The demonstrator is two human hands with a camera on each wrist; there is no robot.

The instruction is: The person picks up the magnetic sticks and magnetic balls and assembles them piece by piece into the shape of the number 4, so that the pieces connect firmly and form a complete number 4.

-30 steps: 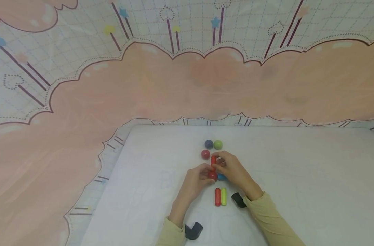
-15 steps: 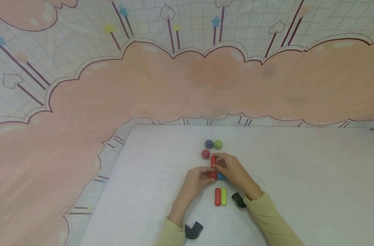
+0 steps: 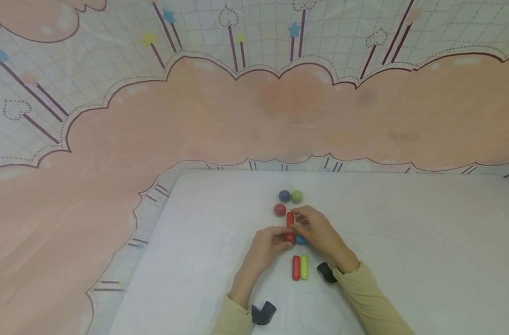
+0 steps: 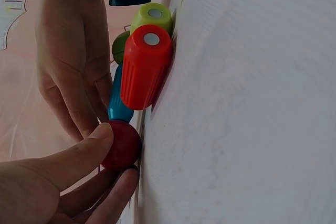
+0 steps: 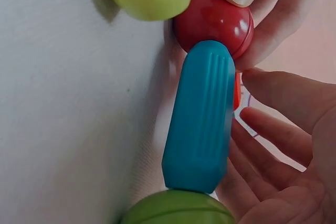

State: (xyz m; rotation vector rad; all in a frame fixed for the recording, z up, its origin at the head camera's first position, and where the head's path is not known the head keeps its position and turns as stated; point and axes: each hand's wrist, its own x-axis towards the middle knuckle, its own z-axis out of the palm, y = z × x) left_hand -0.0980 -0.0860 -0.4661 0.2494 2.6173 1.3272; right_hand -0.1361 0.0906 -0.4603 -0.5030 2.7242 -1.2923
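My left hand [image 3: 264, 246] pinches a red ball [image 4: 125, 148] between thumb and fingers, close over the white table. A blue magnetic stick [image 5: 199, 119] joins this ball to a green ball [image 5: 178, 208], best seen in the right wrist view. At the ball's far side a red magnetic stick [image 3: 290, 219] points away toward the back. My right hand [image 3: 319, 232] holds that stick lightly, thumb by its near end and forefinger by its far end. From the right wrist the blue stick hides most of it.
Nearer me lie another red stick [image 3: 296, 268] and a yellow-green stick [image 3: 304, 268], side by side. Loose red [image 3: 279, 210], dark blue [image 3: 284, 196] and light green [image 3: 297, 196] balls sit beyond the hands. Black wrist-camera pieces [image 3: 264, 313] jut from both wrists.
The left forefinger has shifted slightly toward me over the red ball. My right hand has eased a touch to the right, baring more of the red stick's far end.
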